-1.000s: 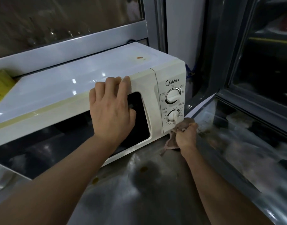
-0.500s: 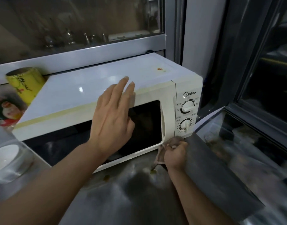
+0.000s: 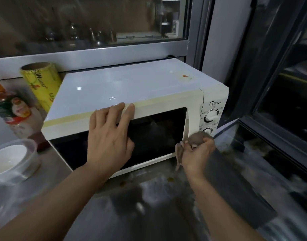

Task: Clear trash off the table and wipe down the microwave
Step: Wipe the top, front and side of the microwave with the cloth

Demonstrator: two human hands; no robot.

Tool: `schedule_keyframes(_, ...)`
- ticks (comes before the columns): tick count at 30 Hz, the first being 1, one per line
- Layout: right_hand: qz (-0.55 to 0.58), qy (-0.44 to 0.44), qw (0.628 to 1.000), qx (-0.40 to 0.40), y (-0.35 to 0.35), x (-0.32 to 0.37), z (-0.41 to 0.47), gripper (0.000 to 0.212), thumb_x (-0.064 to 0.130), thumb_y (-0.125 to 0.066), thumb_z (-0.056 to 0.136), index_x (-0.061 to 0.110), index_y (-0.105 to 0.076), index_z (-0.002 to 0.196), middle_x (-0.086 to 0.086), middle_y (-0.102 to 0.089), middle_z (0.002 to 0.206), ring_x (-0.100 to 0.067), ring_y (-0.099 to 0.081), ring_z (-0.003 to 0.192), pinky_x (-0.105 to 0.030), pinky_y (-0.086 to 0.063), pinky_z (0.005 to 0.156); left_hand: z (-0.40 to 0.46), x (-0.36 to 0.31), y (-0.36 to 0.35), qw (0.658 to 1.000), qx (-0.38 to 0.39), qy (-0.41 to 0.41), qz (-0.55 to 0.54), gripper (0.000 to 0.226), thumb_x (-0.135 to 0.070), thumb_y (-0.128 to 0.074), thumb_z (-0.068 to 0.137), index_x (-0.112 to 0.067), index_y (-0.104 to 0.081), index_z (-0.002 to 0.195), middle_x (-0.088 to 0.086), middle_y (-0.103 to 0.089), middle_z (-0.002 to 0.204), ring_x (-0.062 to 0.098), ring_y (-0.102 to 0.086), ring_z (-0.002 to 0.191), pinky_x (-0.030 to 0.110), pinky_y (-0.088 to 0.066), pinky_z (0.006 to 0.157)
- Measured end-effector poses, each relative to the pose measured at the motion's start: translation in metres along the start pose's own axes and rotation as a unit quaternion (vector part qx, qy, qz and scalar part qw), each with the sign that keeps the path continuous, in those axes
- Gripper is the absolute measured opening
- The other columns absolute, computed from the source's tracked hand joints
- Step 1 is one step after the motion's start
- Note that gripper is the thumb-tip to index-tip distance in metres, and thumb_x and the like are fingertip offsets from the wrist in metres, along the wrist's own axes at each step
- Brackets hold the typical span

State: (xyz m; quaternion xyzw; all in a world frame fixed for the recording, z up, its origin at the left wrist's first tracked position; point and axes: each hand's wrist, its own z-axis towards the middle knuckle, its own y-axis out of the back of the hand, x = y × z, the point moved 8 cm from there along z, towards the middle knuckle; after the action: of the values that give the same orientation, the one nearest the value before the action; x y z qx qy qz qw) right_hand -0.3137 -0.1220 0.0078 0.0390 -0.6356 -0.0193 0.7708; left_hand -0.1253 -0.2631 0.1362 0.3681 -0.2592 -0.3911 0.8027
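Brownish cloth [image 3: 198, 138], bunched into a wad, is clenched in the right hand [image 3: 196, 155] and pressed against the lower right corner of the microwave [image 3: 132, 87] front, just below the lower dial [image 3: 208, 131]; a loose end of the cloth hangs down past the wrist. The left hand [image 3: 109, 138] lies open and flat on the dark door window [image 3: 158, 134], grasping nothing, its fingertips [image 3: 131, 106] reaching the yellowed strip along the top front edge. The cream control panel bears the brand "Midea" above the upper dial [image 3: 211, 116]; the small markings around both dials are too fine to read. The white top carries a small orange stain [image 3: 185, 76]. The microwave stands on a grey metal table [image 3: 125, 213] marked with a few brown spots. At its left, a yellow roll [image 3: 40, 84] reads "SUNjump" or similar, beside an orange-capped bottle [image 3: 8, 106] with an illegible label and a white bowl [image 3: 8, 160] inside a clear container.
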Motion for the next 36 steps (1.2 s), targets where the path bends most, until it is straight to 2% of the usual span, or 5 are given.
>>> schedule_keyframes(6, -0.019, -0.008, 1.0, -0.002, -0.009, -0.018, 0.004, 0.049, 0.005, -0.068, 0.081, -0.005, -0.035, 0.117, -0.01, -0.034, 0.113, -0.018, -0.047, 0.094, 0.001, -0.033, 0.078, 0.001, 0.001, -0.005, 1.0, -0.006, 0.009, -0.011, 0.073, -0.03, -0.057, 0.067, -0.013, -0.041, 0.136, 0.015, -0.047, 0.132, 0.034, -0.037, 0.109, 0.045, -0.029, 0.094)
schedule_keyframes(20, 0.078, -0.219, 0.971, 0.058, -0.043, -0.106, -0.002, 0.044, 0.005, -0.065, 0.084, 0.002, -0.036, 0.117, -0.018, -0.053, 0.12, -0.026, -0.058, 0.106, -0.03, -0.048, 0.093, 0.002, 0.005, -0.011, 1.0, -0.021, 0.021, -0.011, 0.075, -0.023, -0.063, 0.066, -0.014, -0.039, 0.136, 0.016, -0.045, 0.133, 0.035, -0.035, 0.11, 0.046, -0.031, 0.093)
schedule_keyframes(23, 0.042, -0.209, 0.976, 0.047, -0.05, -0.093, -0.017, 0.04, 0.005, -0.063, 0.086, -0.006, -0.043, 0.119, -0.017, -0.057, 0.112, -0.027, -0.061, 0.099, -0.008, -0.045, 0.075, 0.002, 0.002, -0.011, 0.999, -0.021, 0.026, -0.012, 0.075, -0.022, -0.064, 0.064, -0.014, -0.04, 0.135, 0.016, -0.046, 0.132, 0.037, -0.039, 0.108, 0.046, -0.032, 0.093)
schedule_keyframes(27, 0.048, -0.263, 0.952, 0.149, -0.082, -0.087, -0.073, 0.02, 0.011, -0.061, 0.087, 0.009, -0.045, 0.1, -0.009, -0.059, 0.086, -0.013, -0.06, 0.066, -0.015, -0.048, 0.048, 0.0, 0.001, -0.007, 1.0, -0.001, 0.02, 0.0, 0.077, -0.021, -0.065, 0.064, -0.012, -0.04, 0.136, 0.016, -0.047, 0.132, 0.038, -0.041, 0.109, 0.047, -0.034, 0.094)
schedule_keyframes(36, 0.012, -0.28, 0.955, 0.097, -0.057, -0.094, -0.027, 0.051, 0.004, -0.068, 0.078, -0.005, -0.039, 0.119, -0.023, -0.058, 0.114, -0.035, -0.06, 0.103, -0.045, -0.05, 0.091, -0.01, 0.034, 0.031, 0.999, -0.011, 0.004, -0.034, 0.072, -0.021, -0.058, 0.067, -0.005, -0.042, 0.135, 0.014, -0.039, 0.144, 0.037, -0.037, 0.123, 0.05, -0.032, 0.102)
